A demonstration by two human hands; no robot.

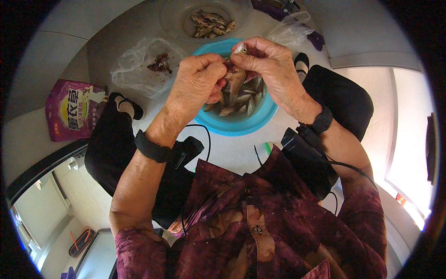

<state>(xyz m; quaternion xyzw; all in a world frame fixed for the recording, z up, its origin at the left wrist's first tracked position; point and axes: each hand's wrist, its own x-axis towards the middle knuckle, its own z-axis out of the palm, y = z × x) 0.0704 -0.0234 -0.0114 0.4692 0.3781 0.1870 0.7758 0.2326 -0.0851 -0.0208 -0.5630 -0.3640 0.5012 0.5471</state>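
A small fish (236,81) hangs over the blue basin, its pale head at the top and its side reddish. My right hand (269,58) grips it near the head between thumb and fingers. Against the other side of the fish, my left hand (200,74) is closed, fingers curled and thumb pressed in; what lies inside its pinch is hidden. Below both hands, the round blue basin (232,130) holds water and several small fish (244,100).
Beyond the basin, a clear bowl (169,21) holds several fish. A clear plastic bag (127,65) with dark reddish scraps (160,63) lies left, near a purple packet (74,110). Another clear bag (290,30) is at far right. Black cables hang by my wrists.
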